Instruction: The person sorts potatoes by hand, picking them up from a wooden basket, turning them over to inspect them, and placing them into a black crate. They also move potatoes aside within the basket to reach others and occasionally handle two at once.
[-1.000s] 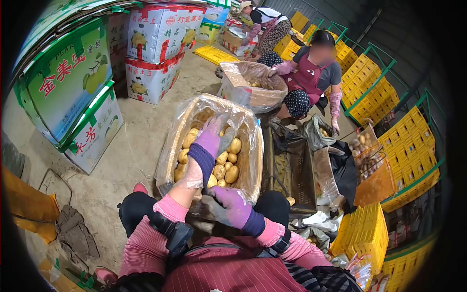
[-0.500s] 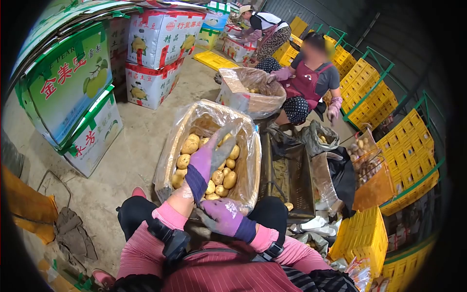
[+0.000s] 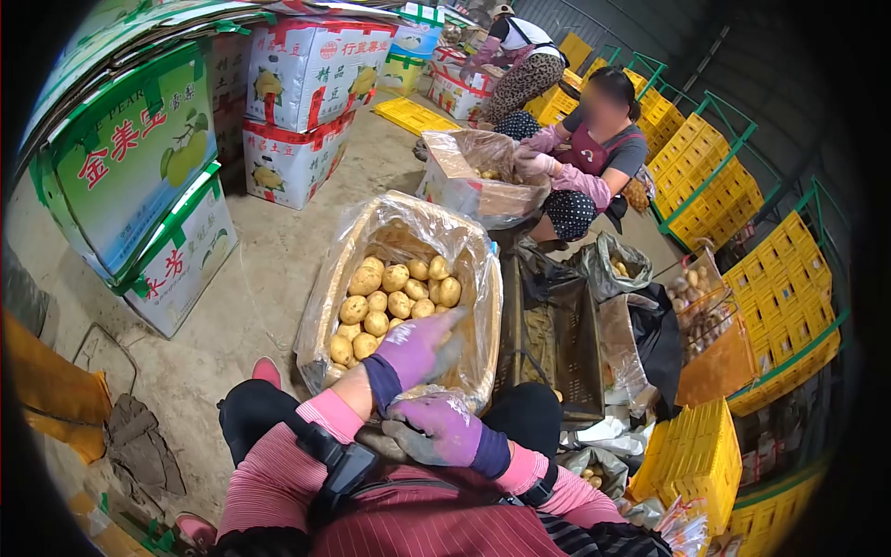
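A cardboard box (image 3: 325, 306) lined with clear plastic stands on the floor between my knees. It holds several yellow potatoes (image 3: 394, 302), most of them in its far half. My left hand (image 3: 418, 348), in a purple glove, lies low over the box's near right part with its fingers stretched out toward the right wall and nothing visible in it. My right hand (image 3: 436, 429), also in a purple glove, is curled over the box's near rim and the plastic liner there.
A dark crate (image 3: 548, 334) stands right of the box, with bags of potatoes (image 3: 613, 265) and yellow crates (image 3: 691, 446) beyond. A seated person in a red apron (image 3: 594, 148) works at another lined box (image 3: 483, 172); a second person (image 3: 520, 56) bends behind. Printed cartons (image 3: 139, 158) are stacked on the left.
My left hand has drawn back from the far middle of the box to its near right side and dropped lower, uncovering the potatoes. My right hand has stayed at the near rim.
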`<state>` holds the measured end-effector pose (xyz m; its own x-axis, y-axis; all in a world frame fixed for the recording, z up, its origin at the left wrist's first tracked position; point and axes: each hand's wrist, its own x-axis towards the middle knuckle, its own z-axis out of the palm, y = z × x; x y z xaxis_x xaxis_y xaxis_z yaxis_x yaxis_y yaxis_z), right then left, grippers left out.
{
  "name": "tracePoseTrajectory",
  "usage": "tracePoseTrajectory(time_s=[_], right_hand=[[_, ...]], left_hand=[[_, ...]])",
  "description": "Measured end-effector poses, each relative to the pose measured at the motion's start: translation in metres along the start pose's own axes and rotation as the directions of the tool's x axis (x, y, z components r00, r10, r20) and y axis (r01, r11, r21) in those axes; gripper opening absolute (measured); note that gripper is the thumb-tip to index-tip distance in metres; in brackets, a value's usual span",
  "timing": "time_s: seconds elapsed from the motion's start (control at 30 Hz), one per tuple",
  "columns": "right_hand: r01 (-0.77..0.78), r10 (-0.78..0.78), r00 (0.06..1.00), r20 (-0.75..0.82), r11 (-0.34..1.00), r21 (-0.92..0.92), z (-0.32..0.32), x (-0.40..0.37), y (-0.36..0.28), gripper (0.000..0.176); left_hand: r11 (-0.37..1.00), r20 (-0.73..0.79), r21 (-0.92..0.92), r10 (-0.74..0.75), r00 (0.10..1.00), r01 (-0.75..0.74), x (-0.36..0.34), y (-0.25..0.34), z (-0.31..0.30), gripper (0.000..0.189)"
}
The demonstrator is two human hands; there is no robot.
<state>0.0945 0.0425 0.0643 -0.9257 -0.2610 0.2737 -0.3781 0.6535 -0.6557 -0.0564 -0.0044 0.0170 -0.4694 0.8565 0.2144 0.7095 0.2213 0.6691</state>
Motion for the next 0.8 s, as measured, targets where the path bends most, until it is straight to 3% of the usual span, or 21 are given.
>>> tracePoseTrajectory(time_s=[0.03, 0.07, 0.1, 0.13, 0.17, 0.23, 0.27, 0.3, 0.37, 0.43, 0.47, 0.5, 0.53, 0.57, 0.63, 0.7, 0.8], right_hand=[[-0.002, 0.002, 1.0, -0.008, 1.0, -0.002, -0.006, 0.0, 0.0, 0.018], [-0.174, 0.17, 0.984, 0.055, 0.981, 0.082, -0.012, 0.0, -0.001, 0.025], [-0.344, 0.326, 0.936, 0.131, 0.927, 0.153, -0.017, -0.002, -0.001, 0.032], [-0.203, 0.203, 0.979, 0.013, 0.979, 0.006, -0.018, -0.004, 0.015, 0.042], [-0.345, 0.345, 0.938, 0.032, 0.939, 0.002, -0.031, -0.013, 0.023, 0.04], [-0.327, 0.298, 0.934, -0.198, 0.935, -0.138, -0.038, -0.033, 0.057, 0.042], [-0.356, 0.316, 0.927, -0.203, 0.91, -0.212, -0.046, -0.046, 0.077, 0.043], [-0.389, 0.342, 0.917, -0.203, 0.879, -0.277, -0.054, -0.058, 0.094, 0.044], [-0.538, 0.496, 0.842, -0.211, 0.798, -0.27, -0.066, -0.07, 0.114, 0.048], [-0.494, 0.443, 0.859, -0.257, 0.848, -0.19, -0.066, -0.078, 0.126, 0.045], [-0.537, 0.502, 0.83, -0.241, 0.837, -0.105, -0.065, -0.081, 0.135, 0.044], [-0.57, 0.55, 0.802, -0.231, 0.821, -0.026, -0.064, -0.08, 0.144, 0.043], [-0.556, 0.533, 0.822, -0.2, 0.827, -0.08, -0.068, -0.071, 0.14, 0.042], [-0.562, 0.553, 0.815, -0.173, 0.827, -0.009, -0.065, -0.064, 0.145, 0.042], [-0.516, 0.509, 0.854, -0.109, 0.855, -0.049, -0.061, -0.043, 0.157, 0.042], [-0.488, 0.49, 0.872, 0.013, 0.871, -0.052, -0.049, -0.02, 0.189, 0.044], [-0.486, 0.538, 0.796, 0.277, 0.841, -0.238, -0.025, 0.025, 0.227, 0.045]], left_hand=[[0.847, 0.257, -0.444, -0.191, 0.947, 0.291, 0.002, 0.0, -0.003, 0.06], [0.786, 0.06, -0.596, -0.163, 0.985, 0.166, 0.0, -0.002, -0.005, 0.057], [0.788, 0.06, -0.594, -0.156, 0.986, 0.161, -0.001, -0.003, -0.011, 0.057], [0.764, -0.194, -0.645, -0.148, 0.97, -0.013, -0.002, -0.003, -0.02, 0.058], [0.733, -0.433, -0.653, -0.155, 0.888, -0.19, -0.003, -0.003, -0.029, 0.06], [0.744, -0.577, -0.608, -0.176, 0.798, -0.276, -0.003, -0.01, -0.048, 0.064], [0.714, -0.604, -0.618, -0.162, 0.781, -0.33, -0.007, -0.033, -0.05, 0.066], [0.681, -0.622, -0.631, -0.159, 0.767, -0.371, -0.012, -0.053, -0.046, 0.068], [0.508, -0.638, -0.718, -0.205, 0.742, -0.477, -0.016, -0.036, -0.057, 0.069], [0.383, -0.573, -0.793, -0.203, 0.794, -0.474, -0.022, -0.03, -0.07, 0.067], [0.385, -0.547, -0.811, -0.232, 0.804, -0.441, -0.026, -0.024, -0.075, 0.067], [0.297, -0.482, -0.867, -0.302, 0.822, -0.399, -0.025, -0.018, -0.082, 0.066], [0.201, -0.409, -0.912, -0.368, 0.835, -0.358, -0.025, -0.015, -0.083, 0.064], [0.202, -0.392, -0.919, -0.385, 0.836, -0.338, -0.027, -0.015, -0.083, 0.064], [0.335, -0.407, -0.892, -0.311, 0.859, -0.302, -0.027, -0.02, -0.083, 0.063], [0.351, -0.417, -0.885, -0.309, 0.855, -0.305, -0.027, -0.021, -0.079, 0.061], [0.576, -0.417, -0.798, -0.317, 0.852, -0.176, -0.023, -0.017, -0.082, 0.051]])
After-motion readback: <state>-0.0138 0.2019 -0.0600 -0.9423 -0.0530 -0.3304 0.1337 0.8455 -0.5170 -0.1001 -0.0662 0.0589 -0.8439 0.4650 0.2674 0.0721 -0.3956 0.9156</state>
